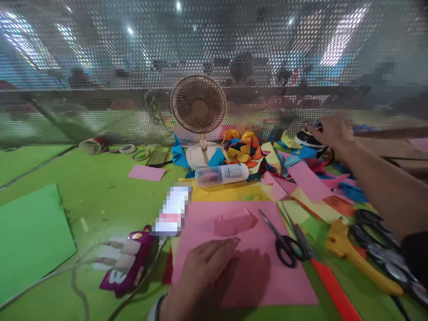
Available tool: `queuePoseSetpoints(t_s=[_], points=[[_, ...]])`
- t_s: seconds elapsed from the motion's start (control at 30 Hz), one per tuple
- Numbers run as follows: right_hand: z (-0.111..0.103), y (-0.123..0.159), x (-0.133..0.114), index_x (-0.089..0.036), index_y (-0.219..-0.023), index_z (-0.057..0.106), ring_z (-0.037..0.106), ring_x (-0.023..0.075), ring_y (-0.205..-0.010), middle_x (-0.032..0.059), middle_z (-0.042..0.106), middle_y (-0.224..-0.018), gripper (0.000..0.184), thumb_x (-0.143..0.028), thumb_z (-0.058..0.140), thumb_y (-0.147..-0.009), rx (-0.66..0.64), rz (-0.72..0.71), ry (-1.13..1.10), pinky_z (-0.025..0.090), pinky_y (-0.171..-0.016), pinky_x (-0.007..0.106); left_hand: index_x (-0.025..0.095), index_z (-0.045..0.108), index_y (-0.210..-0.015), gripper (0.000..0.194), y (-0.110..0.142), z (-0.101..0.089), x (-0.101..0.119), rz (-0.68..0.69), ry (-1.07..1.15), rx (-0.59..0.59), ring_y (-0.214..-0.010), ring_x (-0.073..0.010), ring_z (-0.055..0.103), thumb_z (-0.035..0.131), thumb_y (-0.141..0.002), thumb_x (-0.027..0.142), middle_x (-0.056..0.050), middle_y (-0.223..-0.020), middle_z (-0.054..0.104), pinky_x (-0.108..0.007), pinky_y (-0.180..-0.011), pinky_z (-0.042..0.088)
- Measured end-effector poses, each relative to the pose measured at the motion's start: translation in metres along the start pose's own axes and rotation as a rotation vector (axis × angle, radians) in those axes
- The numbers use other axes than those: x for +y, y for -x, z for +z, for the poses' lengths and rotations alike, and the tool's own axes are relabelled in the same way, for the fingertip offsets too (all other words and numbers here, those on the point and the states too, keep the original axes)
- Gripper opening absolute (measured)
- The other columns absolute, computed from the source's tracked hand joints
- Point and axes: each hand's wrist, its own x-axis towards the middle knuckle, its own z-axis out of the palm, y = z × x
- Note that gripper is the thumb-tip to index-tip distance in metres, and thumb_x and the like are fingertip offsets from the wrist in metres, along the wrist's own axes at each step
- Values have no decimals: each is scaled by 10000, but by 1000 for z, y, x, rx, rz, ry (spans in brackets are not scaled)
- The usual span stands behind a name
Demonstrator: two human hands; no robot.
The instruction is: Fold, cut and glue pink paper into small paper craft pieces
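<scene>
My left hand (204,269) lies palm down, fingers stretched out, on the pink paper sheet (281,285). Just beyond its fingertips is a folded pink paper piece (234,223). Black-handled scissors (284,245) rest on the sheet's right side. Far right, my right hand (334,129) reaches over the paper scraps (310,180), its fingers curled on a rounded black-and-white object (309,139). The hand partly covers that object, so its kind cannot be made out.
A small fan (199,107) stands before a perforated metal screen (117,107). A clear bottle (222,174) lies near it. Left are a phone (172,211), a purple power strip (129,263) with cables, and green paper (33,236). Right are a red-handled cutter (334,290) and yellow tool (364,263).
</scene>
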Motion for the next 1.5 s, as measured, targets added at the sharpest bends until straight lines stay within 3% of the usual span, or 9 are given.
queuePoseSetpoints(t_s=[0.2, 0.47, 0.57, 0.77, 0.93, 1.07, 1.17, 1.3, 1.5], points=[[-5, -1, -1, -9, -1273, 448, 285, 337, -1253, 296, 441, -1284, 729, -614, 315, -887, 8, -19, -31, 195, -929, 411, 220, 520, -1180, 301, -1, -12, 1, -233, 19, 40, -972, -187, 609, 505, -880, 199, -69, -1091, 638, -307, -813, 501], [-6, 9, -11, 43, -1344, 351, 201, 386, -1310, 323, 294, -1392, 803, -595, 388, -858, 66, -59, -106, 157, -999, 480, 183, 553, -1138, 293, -19, -26, 15, -264, -181, -103, -951, -224, 600, 493, -853, 218, -78, -1090, 608, -342, -806, 483], [-8, 33, -23, 42, -1394, 234, 102, 339, -1356, 314, 171, -1446, 765, -547, 299, -911, 169, -149, -155, 144, -1020, 466, 157, 511, -1197, 355, -40, -12, 9, -286, -191, -165, -887, -220, 610, 472, -850, 218, -93, -1098, 579, -333, -770, 478], [-25, 109, -53, -140, -1341, 422, 137, 226, -1378, 143, 192, -1502, 507, -428, 405, -924, 254, -457, -227, 175, -1073, 372, 137, 570, -1063, 275, -73, 23, -1, -326, -186, -252, -843, -256, 615, 484, -806, 181, -121, -1000, 591, -342, -713, 465], [-41, 183, -79, -195, -1297, 480, 205, 255, -1367, 80, 227, -1499, 462, -426, 466, -897, 290, -730, -497, 225, -1089, 451, 166, 630, -983, 255, -72, 13, 2, -250, -97, -286, -824, -215, 613, 482, -780, 126, -79, -937, 632, -300, -713, 461], [-47, 223, -99, -211, -1260, 521, 292, 266, -1334, 97, 332, -1453, 434, -399, 528, -869, 87, -770, -769, 281, -1068, 479, 179, 657, -886, 261, -62, -19, 11, -61, 247, -254, -873, -166, 589, 445, -790, 62, -47, -904, 643, -252, -760, 456], [-47, 240, -113, -233, -1253, 522, 420, 255, -1256, 99, 446, -1379, 430, -415, 537, -863, -262, -647, -1080, 371, -1014, 459, 164, 660, -845, 252, -53, -38, 15, 16, 507, -264, -915, -175, 584, 424, -832, 78, -70, -921, 649, -292, -827, 450], [-40, 258, -130, -213, -1253, 504, 545, 220, -1109, 102, 542, -1269, 510, -418, 626, -803, -704, -533, -1459, 463, -915, 384, 152, 663, -875, 228, -43, -42, 8, -85, 676, -327, -906, -204, 591, 435, -862, 148, -87, -948, 650, -334, -829, 451], [-12, 284, -151, -177, -1117, 565, 619, 141, -743, 26, 645, -843, 433, -375, 683, -750, -813, -323, -1667, 530, -682, 299, 155, 634, -962, 190, -31, -25, -10, -288, 716, -407, -861, -173, 600, 534, -801, 151, -56, -957, 652, -306, -798, 473]])
